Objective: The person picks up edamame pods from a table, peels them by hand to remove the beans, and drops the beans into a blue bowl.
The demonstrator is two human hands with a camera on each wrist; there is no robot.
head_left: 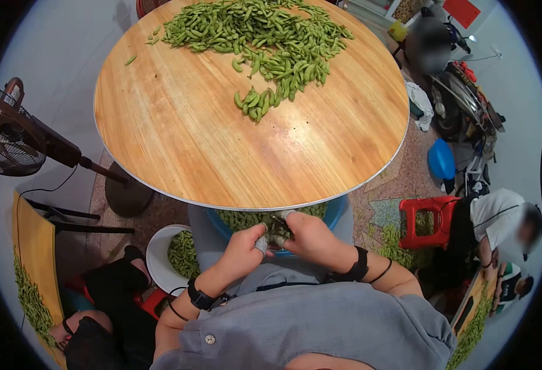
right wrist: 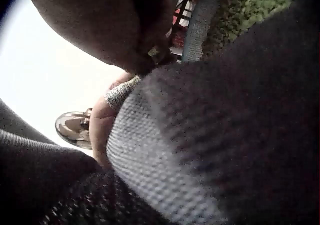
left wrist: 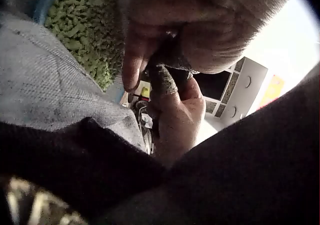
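Note:
Both hands meet in front of the person's lap, over a blue basin [head_left: 337,214] of green soybean pods. The left hand [head_left: 244,245] has its fingers curled inward, with grey wrapping on the thumb. Facing it, the right hand [head_left: 314,234] also has curled fingers and a wrapped thumb. Between the fingertips, a small green soybean pod [right wrist: 153,50] shows as a pale green bit in the right wrist view; most of it is hidden by the fingers. In the left wrist view, the basin's green contents [left wrist: 82,29] lie beside the hands.
A round wooden table [head_left: 178,135] stands just ahead, bearing a heap of pods [head_left: 252,31]. To the left are a white bucket [head_left: 154,262] of pods and a fan [head_left: 18,132]. A red stool [head_left: 411,225] stands right. Other people sit at both sides near pod-covered tables.

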